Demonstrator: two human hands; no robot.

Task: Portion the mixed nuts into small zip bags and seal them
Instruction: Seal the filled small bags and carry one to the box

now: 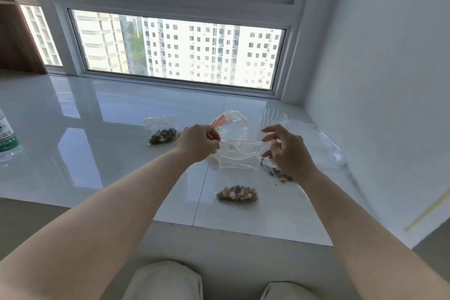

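Mid-task, by the look of it. Left hand (pixel 198 143) pinches one end of the red zip strip of an empty zip bag (pixel 239 154), thumb and forefinger clamped on it; right hand (pixel 285 151) holds the other end, thumb and forefinger closed on the strip, remaining fingers spread loose. The bag hangs stretched between the two sets of fingertips, above the white sill (pixel 97 129), with no nuts visible in it. Done so far, judged from the layout: one filled bag (pixel 237 196) lies near side of the fingers, another filled bag (pixel 162 133) sits beyond and left of the left fingers. Whether either is sealed can't be told. A third lot of nuts (pixel 277 173) pokes out under the right hand, mostly hidden; bagged or loose unclear. Beyond the fingers, a larger clear bag with a red patch (pixel 230 122) and a clear cup (pixel 271 120). Still left: fill the held bag and seal it. A bottle (pixel 7 139) is cut off at the left edge. Transparent plastic (pixel 328 146) right of the right fingers is hard to make out.
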